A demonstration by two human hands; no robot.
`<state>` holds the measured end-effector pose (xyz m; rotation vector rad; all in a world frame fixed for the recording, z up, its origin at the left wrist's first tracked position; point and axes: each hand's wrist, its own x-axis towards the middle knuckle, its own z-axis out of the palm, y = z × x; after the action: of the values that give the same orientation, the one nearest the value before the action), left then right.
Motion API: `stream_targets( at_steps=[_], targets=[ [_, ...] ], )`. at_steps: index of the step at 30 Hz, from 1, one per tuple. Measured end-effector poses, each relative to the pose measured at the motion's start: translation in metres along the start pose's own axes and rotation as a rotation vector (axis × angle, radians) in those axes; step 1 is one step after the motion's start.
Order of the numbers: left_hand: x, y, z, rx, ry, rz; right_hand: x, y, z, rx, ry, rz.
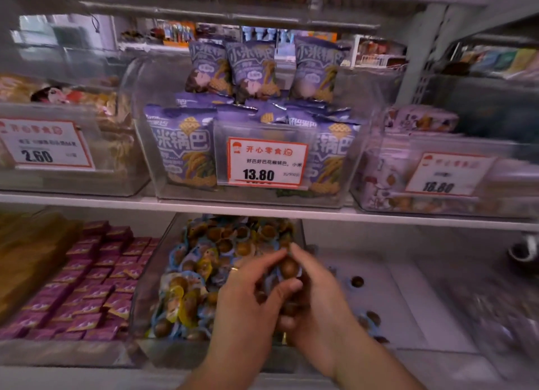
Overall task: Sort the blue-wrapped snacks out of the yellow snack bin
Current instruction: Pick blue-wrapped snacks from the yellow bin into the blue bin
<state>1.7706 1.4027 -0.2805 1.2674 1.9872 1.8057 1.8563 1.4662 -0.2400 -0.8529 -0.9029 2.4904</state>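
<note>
1. You're working both hands over the right end of the clear bin [151,273] of mixed snacks on the lower shelf.
2. Your left hand [250,299] is curling round a small bunch of snacks, thumb pressing in; your right hand [309,296] is pinching a round brown snack [289,268] at the fingertips, just above the left thumb.
3. Wrapper colour on the gripped pieces is blurred — check it's blue before moving.
4. Blue-wrapped snacks [186,251] are lying left of your grip, mixed with yellow-wrapped ones [186,305].
5. A few loose pieces [357,281] are sitting on the shelf right of your grip, outside the bin.
6. Keep the pinch firm so none are slipping back in.
</note>
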Motion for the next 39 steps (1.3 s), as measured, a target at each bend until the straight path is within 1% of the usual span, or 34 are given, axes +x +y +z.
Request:
stream_targets(
  at_steps=[1,3,4,6,8,9,10,12,14,15,16,18,20,21,23,25,27,29,31,32,36,39],
  targets=[
    [-0.001,0.004,0.001,0.05,-0.016,0.024,-0.003,-0.001,-0.002,-0.036,0.01,-0.034],
    [-0.001,0.012,-0.001,0.136,-0.102,0.075,-0.008,-0.005,-0.012,-0.078,0.045,-0.142],
    [-0.001,0.014,-0.003,0.134,-0.152,0.101,-0.011,-0.008,-0.019,-0.095,0.053,-0.211],
    [-0.002,0.016,-0.005,0.038,-0.221,0.154,-0.015,-0.018,-0.036,-0.135,0.063,-0.328],
    [-0.002,0.011,-0.007,-0.011,-0.197,0.2,-0.015,-0.031,-0.058,-0.173,0.138,-0.391],
    [0.0,0.005,-0.009,0.019,-0.17,0.204,-0.013,-0.038,-0.071,-0.223,0.205,-0.421],
    [0.004,-0.002,-0.013,0.091,-0.147,0.199,-0.01,-0.045,-0.085,-0.336,0.291,-0.451],
    [0.013,-0.02,-0.02,0.303,-0.143,0.188,-0.001,-0.056,-0.112,-0.659,0.452,-0.459],
    [0.02,-0.035,-0.028,0.515,-0.201,0.204,0.01,-0.063,-0.132,-0.879,0.503,-0.411],
    [0.023,-0.04,-0.032,0.596,-0.259,0.207,0.016,-0.065,-0.138,-0.947,0.518,-0.408],
    [0.024,-0.042,-0.034,0.657,-0.328,0.205,0.022,-0.069,-0.142,-0.98,0.54,-0.444],
    [0.025,-0.048,-0.039,0.729,-0.442,0.219,0.029,-0.075,-0.14,-0.905,0.573,-0.561],
    [0.028,-0.053,-0.042,0.747,-0.481,0.227,0.032,-0.077,-0.129,-0.806,0.559,-0.657],
    [0.029,-0.055,-0.044,0.726,-0.481,0.234,0.032,-0.075,-0.121,-0.794,0.541,-0.703],
    [0.032,-0.057,-0.05,0.658,-0.472,0.254,0.034,-0.067,-0.104,-0.849,0.494,-0.789],
    [0.033,-0.056,-0.055,0.596,-0.46,0.26,0.033,-0.055,-0.085,-0.976,0.424,-0.861],
    [0.032,-0.058,-0.064,0.557,-0.437,0.243,0.029,-0.041,-0.061,-1.204,0.331,-0.951],
    [0.034,-0.059,-0.071,0.566,-0.416,0.234,0.027,-0.032,-0.044,-1.431,0.204,-1.011],
    [0.035,-0.064,-0.079,0.612,-0.382,0.193,0.03,-0.025,-0.031,-1.672,0.098,-1.003],
    [0.034,-0.065,-0.084,0.63,-0.36,0.169,0.034,-0.022,-0.026,-1.795,0.081,-0.969],
    [0.028,-0.07,-0.091,0.672,-0.256,0.158,0.056,-0.011,-0.018,-2.185,0.142,-0.726],
    [0.034,-0.066,-0.082,0.684,-0.183,0.175,0.074,-0.017,-0.016,-2.322,0.171,-0.584]
  ],
)
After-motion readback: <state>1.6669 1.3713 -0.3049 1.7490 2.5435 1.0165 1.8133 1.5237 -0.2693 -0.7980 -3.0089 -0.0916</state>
